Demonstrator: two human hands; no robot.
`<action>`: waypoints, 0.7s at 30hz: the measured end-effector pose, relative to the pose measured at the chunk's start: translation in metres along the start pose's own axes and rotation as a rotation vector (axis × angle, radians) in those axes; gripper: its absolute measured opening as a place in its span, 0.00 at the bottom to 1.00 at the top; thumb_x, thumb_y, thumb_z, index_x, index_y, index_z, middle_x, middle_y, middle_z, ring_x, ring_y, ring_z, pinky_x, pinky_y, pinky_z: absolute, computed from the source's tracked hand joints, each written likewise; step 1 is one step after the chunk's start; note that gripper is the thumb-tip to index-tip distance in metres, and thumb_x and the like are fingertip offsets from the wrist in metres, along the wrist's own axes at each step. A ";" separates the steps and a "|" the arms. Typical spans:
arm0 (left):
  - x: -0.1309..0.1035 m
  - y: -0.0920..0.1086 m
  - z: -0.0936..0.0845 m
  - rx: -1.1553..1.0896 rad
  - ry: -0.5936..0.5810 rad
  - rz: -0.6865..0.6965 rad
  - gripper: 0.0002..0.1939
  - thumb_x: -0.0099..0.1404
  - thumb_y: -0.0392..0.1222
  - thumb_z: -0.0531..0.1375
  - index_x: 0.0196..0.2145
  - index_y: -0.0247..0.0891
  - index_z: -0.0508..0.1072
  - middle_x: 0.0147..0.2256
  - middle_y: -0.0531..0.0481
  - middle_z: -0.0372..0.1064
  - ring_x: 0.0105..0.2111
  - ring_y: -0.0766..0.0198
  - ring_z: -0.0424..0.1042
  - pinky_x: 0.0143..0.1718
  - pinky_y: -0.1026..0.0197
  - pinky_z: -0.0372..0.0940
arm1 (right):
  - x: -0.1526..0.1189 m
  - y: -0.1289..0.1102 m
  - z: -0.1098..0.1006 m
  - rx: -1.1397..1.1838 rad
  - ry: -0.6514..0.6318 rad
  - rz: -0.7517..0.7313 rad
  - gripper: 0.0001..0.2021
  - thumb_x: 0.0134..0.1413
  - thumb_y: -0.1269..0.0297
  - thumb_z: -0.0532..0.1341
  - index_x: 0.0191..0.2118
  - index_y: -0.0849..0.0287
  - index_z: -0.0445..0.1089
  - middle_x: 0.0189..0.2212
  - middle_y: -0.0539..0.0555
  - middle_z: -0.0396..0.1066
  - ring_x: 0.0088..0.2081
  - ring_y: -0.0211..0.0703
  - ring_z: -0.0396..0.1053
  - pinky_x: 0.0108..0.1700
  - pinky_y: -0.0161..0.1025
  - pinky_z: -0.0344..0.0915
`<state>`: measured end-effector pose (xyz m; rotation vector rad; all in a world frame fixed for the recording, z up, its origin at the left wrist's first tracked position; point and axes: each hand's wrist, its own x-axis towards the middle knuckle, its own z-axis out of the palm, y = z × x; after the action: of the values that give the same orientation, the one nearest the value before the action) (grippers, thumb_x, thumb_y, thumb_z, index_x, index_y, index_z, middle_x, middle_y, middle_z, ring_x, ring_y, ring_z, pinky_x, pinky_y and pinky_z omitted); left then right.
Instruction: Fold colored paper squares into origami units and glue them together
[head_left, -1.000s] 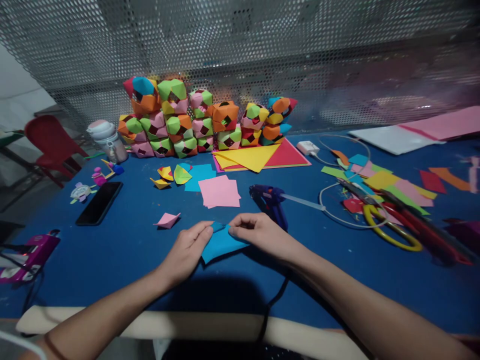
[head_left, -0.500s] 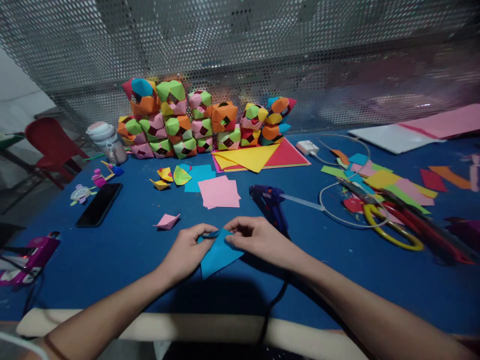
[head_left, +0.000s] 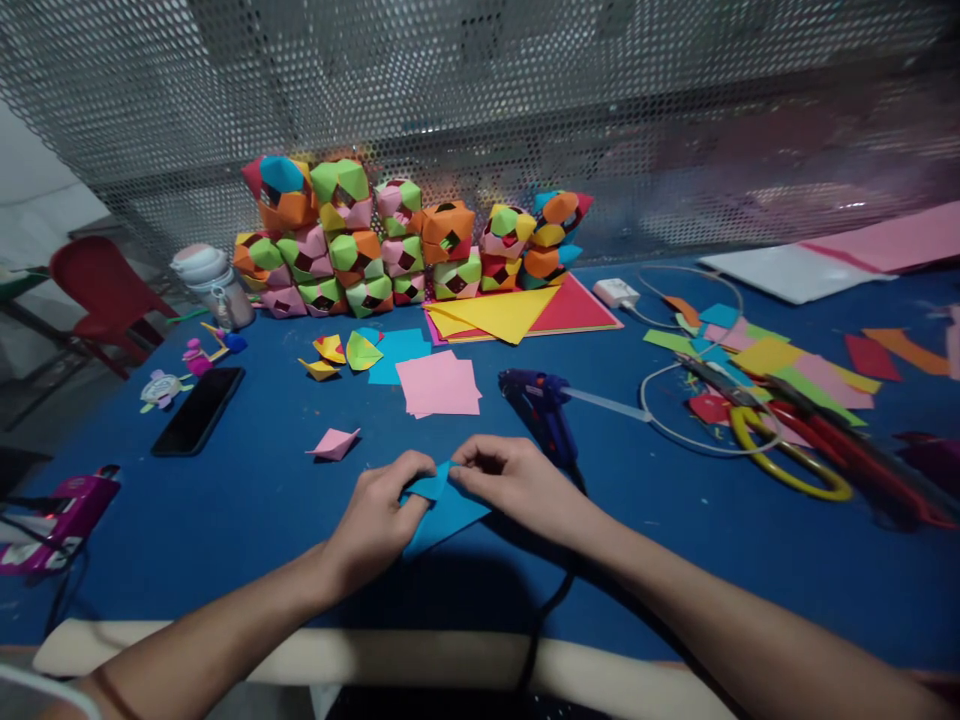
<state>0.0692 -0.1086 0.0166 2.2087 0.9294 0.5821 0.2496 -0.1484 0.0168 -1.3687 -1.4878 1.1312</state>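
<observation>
Near the front of the blue table, a partly folded sheet of blue paper is between my hands. My left hand pinches its left side, with a flap showing between thumb and fingers. At the top edge, my right hand grips the paper with thumb and fingertips. Part of the sheet is hidden under my fingers. A pink folded paper piece lies beyond my left hand. Farther off is a stack of pink paper squares, overlapping blue squares.
A glue gun lies just beyond my right hand, its cord running forward. Stacked paper balls line the back. Scissors and paper scraps cover the right. A phone and a bottle are at left.
My left hand has shifted its grip, its thumb now farther over the paper, and a blue flap shows more openly. My right hand stays almost in place.
</observation>
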 end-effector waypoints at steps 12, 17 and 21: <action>-0.001 0.001 -0.003 -0.031 -0.034 0.063 0.10 0.57 0.29 0.51 0.33 0.39 0.70 0.35 0.51 0.72 0.36 0.65 0.70 0.39 0.64 0.62 | 0.003 0.001 -0.004 0.024 -0.019 0.081 0.07 0.47 0.64 0.59 0.27 0.60 0.72 0.23 0.49 0.70 0.26 0.36 0.63 0.27 0.33 0.58; -0.001 0.001 -0.004 0.034 -0.027 0.112 0.10 0.56 0.28 0.51 0.31 0.37 0.69 0.33 0.49 0.71 0.33 0.65 0.69 0.37 0.64 0.62 | 0.004 0.001 -0.004 0.039 -0.043 0.094 0.08 0.48 0.64 0.58 0.28 0.61 0.73 0.24 0.50 0.70 0.28 0.37 0.64 0.31 0.34 0.59; -0.002 0.001 -0.004 0.077 -0.013 0.136 0.10 0.56 0.28 0.50 0.30 0.37 0.69 0.33 0.49 0.71 0.33 0.65 0.69 0.36 0.64 0.63 | 0.004 0.000 -0.004 0.058 -0.060 0.115 0.08 0.49 0.65 0.57 0.29 0.61 0.73 0.24 0.49 0.70 0.27 0.36 0.63 0.31 0.34 0.58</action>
<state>0.0659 -0.1090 0.0195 2.3557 0.8111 0.6029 0.2536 -0.1445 0.0178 -1.4056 -1.4224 1.2880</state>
